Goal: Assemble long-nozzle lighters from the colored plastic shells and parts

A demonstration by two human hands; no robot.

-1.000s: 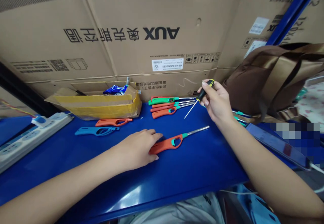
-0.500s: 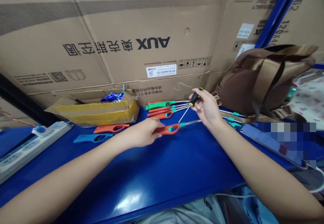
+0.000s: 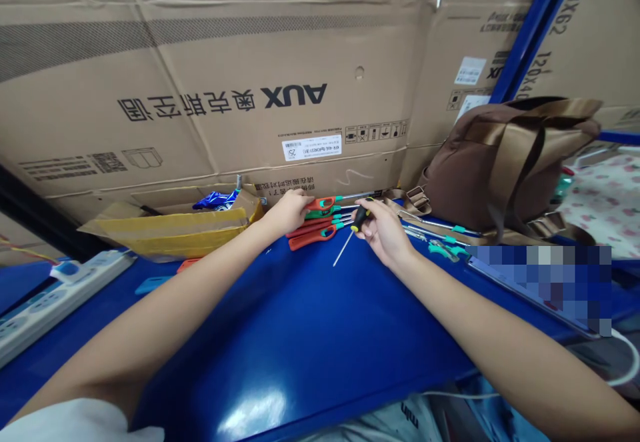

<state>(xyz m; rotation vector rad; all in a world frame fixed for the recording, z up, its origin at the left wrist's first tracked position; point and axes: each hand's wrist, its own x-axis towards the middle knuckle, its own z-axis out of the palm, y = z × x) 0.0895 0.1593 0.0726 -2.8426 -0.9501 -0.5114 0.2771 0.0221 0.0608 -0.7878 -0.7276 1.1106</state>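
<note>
My left hand point(image 3: 291, 213) is closed round the handle of an orange gas lighter point(image 3: 324, 203), held over a pile of other long-necked lighters. In that pile are a green lighter point(image 3: 319, 214) and a red-orange lighter point(image 3: 315, 236), their metal necks pointing right. My right hand point(image 3: 384, 232) grips a screwdriver point(image 3: 363, 215) by its black and yellow handle, the thin shaft slanting down to the left above the blue tabletop. Left of my left forearm, a blue handle point(image 3: 153, 285) and an orange handle point(image 3: 187, 265) are partly covered by the arm.
A yellow-taped cardboard box point(image 3: 175, 235) with a blue wrapper stands at the back left, near a white power strip point(image 3: 65, 299). Metal necks with teal parts point(image 3: 445, 250) lie right of my right hand. Beyond are a phone point(image 3: 535, 292) and a brown backpack point(image 3: 495, 169).
My left hand has carried the orange lighter away from the table's middle, back onto the pile. My right hand, still with the screwdriver, has shifted slightly left and down.
</note>
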